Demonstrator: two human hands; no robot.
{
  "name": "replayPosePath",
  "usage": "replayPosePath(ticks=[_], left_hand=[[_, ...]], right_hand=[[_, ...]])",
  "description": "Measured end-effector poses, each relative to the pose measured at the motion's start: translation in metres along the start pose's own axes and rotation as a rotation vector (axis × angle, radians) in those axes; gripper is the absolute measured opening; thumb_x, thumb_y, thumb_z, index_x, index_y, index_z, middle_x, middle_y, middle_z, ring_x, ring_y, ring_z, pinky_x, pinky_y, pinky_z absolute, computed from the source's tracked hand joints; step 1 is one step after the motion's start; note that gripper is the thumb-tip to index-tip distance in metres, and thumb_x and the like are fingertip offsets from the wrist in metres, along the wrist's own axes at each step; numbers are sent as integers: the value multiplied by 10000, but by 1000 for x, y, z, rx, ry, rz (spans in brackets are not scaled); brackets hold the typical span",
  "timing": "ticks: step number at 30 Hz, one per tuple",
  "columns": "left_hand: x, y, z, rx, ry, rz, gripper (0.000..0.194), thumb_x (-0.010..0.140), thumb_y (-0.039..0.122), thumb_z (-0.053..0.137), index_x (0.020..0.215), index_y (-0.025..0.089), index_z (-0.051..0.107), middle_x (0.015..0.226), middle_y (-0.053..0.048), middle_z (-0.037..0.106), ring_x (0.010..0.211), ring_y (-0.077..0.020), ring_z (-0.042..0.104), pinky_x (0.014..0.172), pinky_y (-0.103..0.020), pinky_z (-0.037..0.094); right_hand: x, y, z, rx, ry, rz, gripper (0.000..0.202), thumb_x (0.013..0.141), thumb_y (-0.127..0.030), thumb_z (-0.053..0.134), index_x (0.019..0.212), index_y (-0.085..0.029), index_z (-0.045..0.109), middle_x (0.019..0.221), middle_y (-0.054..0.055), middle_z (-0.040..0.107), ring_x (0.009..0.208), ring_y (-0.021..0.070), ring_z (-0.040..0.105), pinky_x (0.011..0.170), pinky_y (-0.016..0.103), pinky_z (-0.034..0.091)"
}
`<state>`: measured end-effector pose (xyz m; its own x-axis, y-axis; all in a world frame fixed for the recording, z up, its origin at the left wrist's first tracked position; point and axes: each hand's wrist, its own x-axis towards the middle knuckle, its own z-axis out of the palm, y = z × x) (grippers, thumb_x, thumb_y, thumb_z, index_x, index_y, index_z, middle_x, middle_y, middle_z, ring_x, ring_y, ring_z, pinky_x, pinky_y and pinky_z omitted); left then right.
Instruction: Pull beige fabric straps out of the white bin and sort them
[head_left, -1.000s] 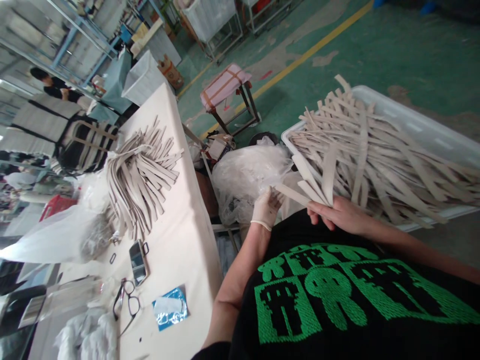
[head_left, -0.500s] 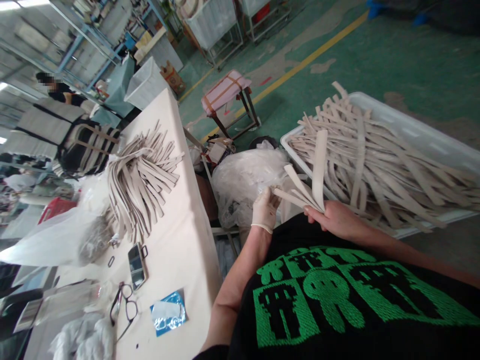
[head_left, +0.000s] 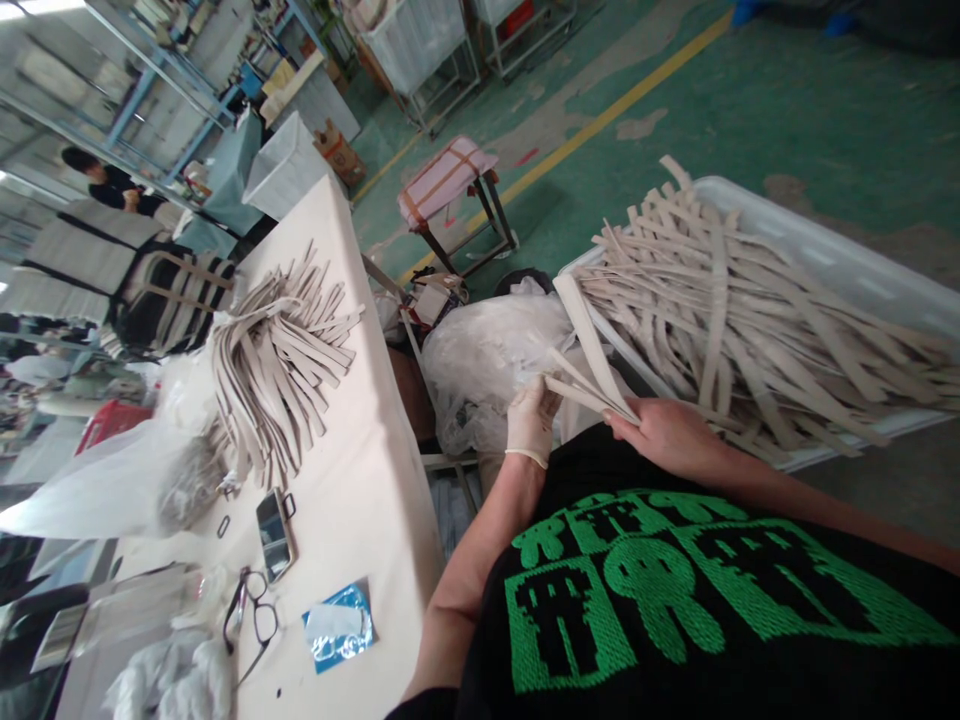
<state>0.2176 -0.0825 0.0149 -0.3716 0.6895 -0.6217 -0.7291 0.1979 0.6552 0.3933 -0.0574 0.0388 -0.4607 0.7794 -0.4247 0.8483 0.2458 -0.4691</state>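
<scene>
My right hand point(head_left: 664, 435), bare, is closed around the lower ends of a few beige fabric strips point(head_left: 592, 345) that fan out up and to the left. My left hand point(head_left: 529, 420) wears a pale glove; its fingers are bent together at the far end of one of these strips. Just right of my hands, a white plastic crate point(head_left: 810, 235) is heaped with many similar strips. On the table to my left lies a bundle of more strips point(head_left: 277, 370), gathered at its upper part.
The cream-covered table point(head_left: 367, 520) holds a phone point(head_left: 275, 535), eyeglasses point(head_left: 259, 610) and a blue packet point(head_left: 337, 625). Clear plastic bags point(head_left: 487, 360) fill the gap beside the crate. A pink-topped stool point(head_left: 450, 180) stands beyond. A person point(head_left: 112, 185) is at the far left.
The widest strip in my right hand has swung left, from nearly upright to leaning toward my left hand. The strips now lie closer together. My hands have barely moved.
</scene>
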Motion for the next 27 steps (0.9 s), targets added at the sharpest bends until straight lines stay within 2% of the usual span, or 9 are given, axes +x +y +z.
replayPosePath(ticks=[3,7,11,16,19,22,24,27], left_hand=[[-1,-3,0,21,-4,-30,272,783,379,871,880,152,758,1040,-119,814,1234,-306,727,1110,-429,529],[-3,-1,3,36,13,-57,304,865,454,802,893,157,744,1139,-146,787,1306,-314,685,1151,-435,510],[-5,5,7,21,69,-88,302,1002,395,625,839,152,698,1156,-180,760,1301,-299,691,1123,-405,540],[-5,10,11,4,114,-60,276,1038,311,508,875,191,695,1118,-138,780,1281,-251,707,1121,-416,545],[-4,8,12,13,106,-50,277,1027,318,536,841,188,694,1162,-156,778,1322,-262,686,1142,-426,523],[-3,4,10,29,96,-51,269,990,355,622,813,165,692,1187,-177,773,1367,-287,654,1154,-424,511],[-2,2,8,44,77,-40,281,936,405,706,824,148,707,1186,-193,776,1380,-312,643,1169,-432,499],[-4,-4,6,83,12,9,337,818,474,828,859,150,743,1146,-174,798,1367,-336,652,1182,-451,484]], right_hand=[[1,-1,-4,49,-23,36,398,1069,-399,443,892,-204,741,842,107,796,832,283,748,695,321,416],[-2,-1,-9,89,-54,96,440,1080,-416,426,872,-192,743,710,92,750,752,269,728,706,327,422],[-4,3,-7,91,-31,98,433,1072,-417,438,874,-194,751,788,102,781,803,282,741,715,334,424],[-2,6,-1,70,-1,51,420,1058,-408,447,844,-204,745,873,110,803,844,290,749,717,332,429],[-1,6,-1,86,15,51,400,1050,-403,460,829,-213,735,877,101,804,839,280,750,700,321,427],[-1,7,-2,127,-4,68,419,1051,-416,456,807,-210,727,740,87,765,722,256,732,671,319,420],[-1,10,0,174,-28,73,441,1052,-431,448,794,-200,721,661,72,729,626,231,704,661,318,424],[0,15,4,276,-68,62,477,1050,-468,432,791,-190,722,664,65,729,587,202,694,666,308,442]])
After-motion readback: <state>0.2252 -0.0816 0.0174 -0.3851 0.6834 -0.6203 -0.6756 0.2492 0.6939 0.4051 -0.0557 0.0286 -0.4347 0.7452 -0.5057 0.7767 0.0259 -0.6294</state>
